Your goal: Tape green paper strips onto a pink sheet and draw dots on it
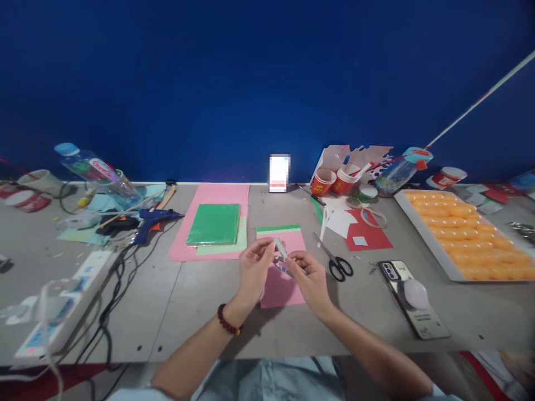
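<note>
My left hand (253,270) and my right hand (312,281) meet at the middle of the table, fingertips pinched. Between them is a short, narrow whitish strip (281,249), one end in each hand; its material is hard to tell. Below lies a pink sheet (283,292) with a green band (278,228) along its far edge. A small blue-and-white printed piece (284,268) shows under my right fingers, partly hidden. Black-handled scissors (340,268) lie just right of my right hand.
Left are a green packet (214,224) on pink paper (184,252), a blue glue gun (154,221), cables and a power strip (71,306). A lit screen (279,174) stands behind. Right are paper cups (323,182), red paper (376,236), a phone (412,301) and a tray of orange balls (468,234).
</note>
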Demonstrator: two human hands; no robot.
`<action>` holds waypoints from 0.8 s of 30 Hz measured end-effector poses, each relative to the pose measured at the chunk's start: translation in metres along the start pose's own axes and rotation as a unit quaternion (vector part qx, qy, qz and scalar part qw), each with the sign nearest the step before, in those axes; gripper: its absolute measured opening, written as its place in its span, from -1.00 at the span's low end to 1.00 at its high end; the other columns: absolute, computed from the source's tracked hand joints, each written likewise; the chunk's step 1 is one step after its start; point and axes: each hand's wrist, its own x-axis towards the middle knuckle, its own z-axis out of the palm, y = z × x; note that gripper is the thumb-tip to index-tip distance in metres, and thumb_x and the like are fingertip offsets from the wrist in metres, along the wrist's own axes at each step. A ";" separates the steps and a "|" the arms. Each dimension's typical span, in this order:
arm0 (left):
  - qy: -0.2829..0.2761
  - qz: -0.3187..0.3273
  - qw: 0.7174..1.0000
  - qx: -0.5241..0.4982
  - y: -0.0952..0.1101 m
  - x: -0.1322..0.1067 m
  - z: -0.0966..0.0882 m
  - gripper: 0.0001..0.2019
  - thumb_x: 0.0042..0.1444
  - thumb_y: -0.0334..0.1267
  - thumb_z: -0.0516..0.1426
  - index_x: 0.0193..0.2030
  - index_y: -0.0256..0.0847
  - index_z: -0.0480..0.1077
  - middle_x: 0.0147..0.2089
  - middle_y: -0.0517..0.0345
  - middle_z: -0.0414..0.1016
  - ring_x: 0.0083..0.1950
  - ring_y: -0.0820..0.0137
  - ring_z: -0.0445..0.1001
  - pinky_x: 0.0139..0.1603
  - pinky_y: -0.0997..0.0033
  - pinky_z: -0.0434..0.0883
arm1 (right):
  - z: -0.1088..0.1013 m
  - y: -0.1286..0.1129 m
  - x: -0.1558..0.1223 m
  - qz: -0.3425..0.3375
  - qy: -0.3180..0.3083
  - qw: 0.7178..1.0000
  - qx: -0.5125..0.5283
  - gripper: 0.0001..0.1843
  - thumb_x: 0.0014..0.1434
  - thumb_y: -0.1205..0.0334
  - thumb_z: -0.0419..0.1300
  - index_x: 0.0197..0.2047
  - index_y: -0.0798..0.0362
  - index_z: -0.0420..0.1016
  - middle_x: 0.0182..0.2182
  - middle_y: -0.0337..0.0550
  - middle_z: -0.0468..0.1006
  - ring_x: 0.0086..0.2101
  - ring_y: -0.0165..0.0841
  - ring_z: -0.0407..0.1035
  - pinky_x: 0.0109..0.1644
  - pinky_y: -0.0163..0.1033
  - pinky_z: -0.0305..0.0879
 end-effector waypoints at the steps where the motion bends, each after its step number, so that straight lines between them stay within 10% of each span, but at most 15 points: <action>1: -0.001 0.001 1.000 0.000 0.000 0.000 0.000 -0.74 -0.11 -0.12 0.33 -0.37 -0.26 0.51 -0.36 0.01 0.62 -0.42 0.40 0.55 -0.43 0.50 0.46 | 0.000 0.001 0.000 0.002 -0.001 1.000 0.004 -0.72 0.12 0.01 0.26 -0.34 0.08 0.50 -0.61 -0.34 0.34 -0.57 -0.51 0.24 -0.39 -0.36 0.35; 24: -0.009 0.008 1.000 0.002 0.002 -0.002 0.000 -0.74 -0.09 -0.10 0.32 -0.37 -0.27 0.50 -0.37 0.01 0.62 -0.38 0.33 0.58 -0.43 0.48 0.47 | 0.000 0.000 0.000 0.005 0.002 1.000 0.005 -0.73 0.12 0.02 0.26 -0.32 0.08 0.50 -0.59 -0.32 0.39 -0.56 -0.51 0.26 -0.43 -0.38 0.31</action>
